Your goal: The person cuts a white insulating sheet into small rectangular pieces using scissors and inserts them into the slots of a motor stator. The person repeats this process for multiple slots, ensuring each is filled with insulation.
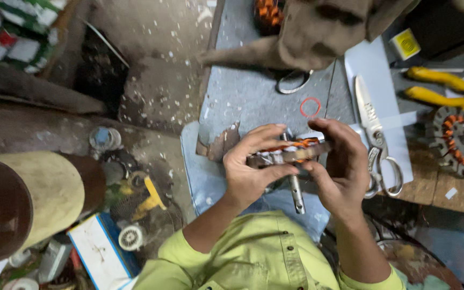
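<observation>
Underneath, grey mat [243, 96], dusty floor [157, 64]

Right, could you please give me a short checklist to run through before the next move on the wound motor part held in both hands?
1. Both hands on the part: left hand and right hand clasp the wound stator from either side. Ok.
2. Shaft free: it hangs below the stator, clear of the fingers. Ok.
3. Windings intact: orange coils show, but fingers cover most of them. Cannot tell.
4. Scissors within reach: lying just right of the right hand, closed. Ok.
5. Red rubber band to hand: on the mat beyond the stator. Ok.
</observation>
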A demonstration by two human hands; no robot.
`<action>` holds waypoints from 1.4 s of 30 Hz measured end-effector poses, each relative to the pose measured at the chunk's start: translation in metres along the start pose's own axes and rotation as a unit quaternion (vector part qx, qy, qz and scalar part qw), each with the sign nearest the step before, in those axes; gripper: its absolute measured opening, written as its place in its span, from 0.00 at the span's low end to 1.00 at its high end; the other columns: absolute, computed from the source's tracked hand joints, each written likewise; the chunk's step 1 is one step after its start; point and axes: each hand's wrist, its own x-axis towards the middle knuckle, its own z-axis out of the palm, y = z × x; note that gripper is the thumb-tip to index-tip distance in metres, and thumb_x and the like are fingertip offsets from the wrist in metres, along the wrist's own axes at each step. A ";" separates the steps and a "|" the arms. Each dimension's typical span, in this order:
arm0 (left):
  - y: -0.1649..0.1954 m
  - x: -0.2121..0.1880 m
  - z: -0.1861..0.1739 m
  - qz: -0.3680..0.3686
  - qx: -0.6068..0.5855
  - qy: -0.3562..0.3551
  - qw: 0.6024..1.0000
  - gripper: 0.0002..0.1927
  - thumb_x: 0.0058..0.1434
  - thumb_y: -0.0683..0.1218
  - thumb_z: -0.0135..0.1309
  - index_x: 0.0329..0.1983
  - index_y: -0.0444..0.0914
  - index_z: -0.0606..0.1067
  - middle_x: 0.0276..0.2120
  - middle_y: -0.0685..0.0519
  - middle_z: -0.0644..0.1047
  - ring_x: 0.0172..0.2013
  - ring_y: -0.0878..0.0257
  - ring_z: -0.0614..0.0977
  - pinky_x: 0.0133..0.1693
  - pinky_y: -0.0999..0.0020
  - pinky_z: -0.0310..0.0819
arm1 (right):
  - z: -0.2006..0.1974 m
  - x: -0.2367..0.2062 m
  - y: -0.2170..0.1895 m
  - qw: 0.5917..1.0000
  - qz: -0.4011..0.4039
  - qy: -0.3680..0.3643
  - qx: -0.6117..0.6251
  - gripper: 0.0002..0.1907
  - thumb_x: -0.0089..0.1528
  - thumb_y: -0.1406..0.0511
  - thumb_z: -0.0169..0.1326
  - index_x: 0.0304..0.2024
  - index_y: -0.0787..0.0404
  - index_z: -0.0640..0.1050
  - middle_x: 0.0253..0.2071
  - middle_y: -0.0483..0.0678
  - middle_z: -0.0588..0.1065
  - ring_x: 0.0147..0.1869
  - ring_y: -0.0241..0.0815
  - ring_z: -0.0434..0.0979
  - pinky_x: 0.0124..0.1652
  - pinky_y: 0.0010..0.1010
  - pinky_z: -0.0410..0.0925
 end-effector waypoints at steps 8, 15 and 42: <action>0.006 0.011 -0.013 -0.121 -0.038 -0.071 0.989 0.29 0.56 0.41 0.70 0.60 0.32 0.76 0.55 0.49 0.80 0.54 0.63 0.81 0.58 0.67 0.75 | -0.007 -0.002 0.013 0.986 -0.125 0.014 -0.110 0.19 0.60 0.79 0.64 0.49 0.62 0.72 0.59 0.55 0.69 0.65 0.51 0.78 0.57 0.35 0.78; 0.020 0.027 -0.025 -0.008 0.137 -0.159 0.978 0.21 0.57 0.43 0.69 0.54 0.35 0.80 0.52 0.48 0.82 0.59 0.54 0.81 0.64 0.60 0.73 | -0.008 -0.001 0.011 0.971 -0.153 -0.009 -0.182 0.16 0.57 0.82 0.63 0.43 0.62 0.81 0.55 0.55 0.69 0.60 0.49 0.78 0.56 0.35 0.77; -0.001 0.009 -0.037 0.243 0.397 0.067 0.882 0.03 0.71 0.47 0.56 0.40 0.44 0.75 0.38 0.56 0.78 0.41 0.57 0.78 0.50 0.58 0.71 | -0.095 -0.042 -0.042 0.816 0.099 -0.057 -0.566 0.23 0.60 0.70 0.57 0.59 0.61 0.77 0.52 0.61 0.74 0.52 0.62 0.75 0.51 0.47 0.70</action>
